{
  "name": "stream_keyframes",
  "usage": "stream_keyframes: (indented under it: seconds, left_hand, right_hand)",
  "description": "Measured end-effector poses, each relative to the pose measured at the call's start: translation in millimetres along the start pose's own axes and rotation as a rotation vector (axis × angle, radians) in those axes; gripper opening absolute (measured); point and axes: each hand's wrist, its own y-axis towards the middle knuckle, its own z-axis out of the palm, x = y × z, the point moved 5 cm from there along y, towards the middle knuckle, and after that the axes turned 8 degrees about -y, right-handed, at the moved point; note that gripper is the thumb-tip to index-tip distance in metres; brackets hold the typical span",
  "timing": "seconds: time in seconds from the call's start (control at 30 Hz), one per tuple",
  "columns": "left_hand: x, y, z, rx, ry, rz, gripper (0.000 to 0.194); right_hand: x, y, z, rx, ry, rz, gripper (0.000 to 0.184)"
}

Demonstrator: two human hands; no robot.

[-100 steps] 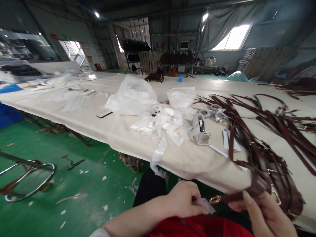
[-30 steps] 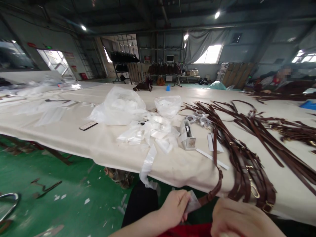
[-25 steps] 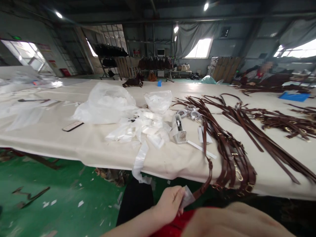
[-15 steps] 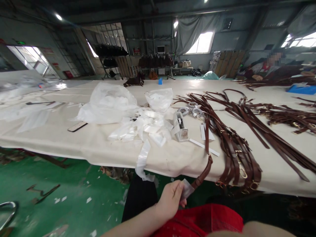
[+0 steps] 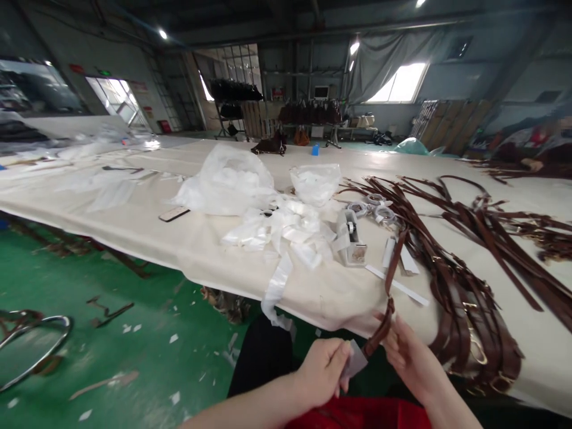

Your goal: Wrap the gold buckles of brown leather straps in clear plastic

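Observation:
My left hand (image 5: 324, 370) is closed, pinching the wrapped end of a brown leather strap (image 5: 388, 286) covered by a small clear plastic piece (image 5: 356, 360). My right hand (image 5: 409, 356) is beside it, its fingers curled on the same strap just above the wrapped end. The strap runs up over the table edge onto the cream cloth. A heap of like brown straps (image 5: 465, 292) with gold buckles lies to the right on the table (image 5: 214, 250).
A tape dispenser (image 5: 351, 238), tape rolls (image 5: 375, 208), white paper strips (image 5: 402, 286), clear plastic bags (image 5: 232, 179) and loose plastic pieces (image 5: 290, 229) lie ahead. A phone (image 5: 173, 214) lies to the left. Green floor with scraps and a metal ring (image 5: 31, 345) is at left.
My right hand, which had dropped low out of view, has come back up and closed on the strap next to my left hand. The camera has swung slightly left.

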Motion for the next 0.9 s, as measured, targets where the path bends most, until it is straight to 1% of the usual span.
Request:
stream_keyframes:
  seconds: [0.07, 0.1, 0.17, 0.2, 0.27, 0.33, 0.4, 0.5, 0.6, 0.67, 0.73, 0.8, 0.9]
  left_hand:
    - [0.0, -1.0, 4.4, 0.017, -0.022, -0.021, 0.073]
    - [-1.4, -1.3, 5.0, 0.006, -0.036, -0.016, 0.074]
    - [-6.2, -1.7, 3.9, -0.031, -0.054, 0.018, 0.078]
    - [-8.8, -1.7, 2.8, -0.047, -0.054, 0.039, 0.079]
    - [-12.8, -1.3, 1.1, -0.057, -0.045, 0.068, 0.079]
    - [-13.6, -0.5, 0.7, -0.035, -0.038, 0.072, 0.077]
    - [-11.8, 0.2, 2.0, 0.011, -0.053, 0.064, 0.075]
    - [-6.6, 0.5, 4.1, 0.06, -0.077, 0.031, 0.068]
    - [-1.1, -0.4, 7.8, 0.111, -0.041, -0.024, 0.059]
    - [3.0, -1.5, 11.6, 0.158, -0.025, -0.078, 0.055]
    - [7.4, -2.9, 14.1, 0.176, -0.026, -0.137, 0.054]
    - [10.2, -4.2, 14.9, 0.163, -0.034, -0.167, 0.053]
    - [7.4, -6.1, 13.7, 0.122, -0.053, -0.126, 0.052]
  right_hand:
    - [-5.1, 8.6, -2.7, -0.028, 0.202, -0.006, 0.037]
    - [-4.3, 10.1, -3.1, -0.037, 0.229, -0.022, 0.034]
    - [2.7, 9.0, -3.9, -0.081, 0.161, -0.11, 0.035]
    - [5.8, 7.2, -2.3, -0.082, 0.102, -0.139, 0.037]
    - [8.3, 3.0, 4.1, -0.046, -0.008, -0.163, 0.04]
    - [6.8, -1.5, 11.8, 0.017, -0.086, -0.165, 0.041]
    - [4.7, -5.4, 15.4, 0.031, -0.121, -0.173, 0.041]
    - [4.9, -8.0, 15.0, 0.021, -0.112, -0.162, 0.04]
    - [9.3, -6.7, 10.9, -0.002, 0.031, -0.105, 0.044]
    - [10.8, -5.4, 6.5, -0.053, 0.1, -0.053, 0.049]
    - [9.8, -5.6, 3.5, -0.091, 0.084, -0.032, 0.05]
    - [5.0, -7.8, 4.3, -0.072, 0.03, -0.031, 0.049]
    - [-7.0, -13.3, 8.3, -0.003, -0.049, -0.015, 0.05]
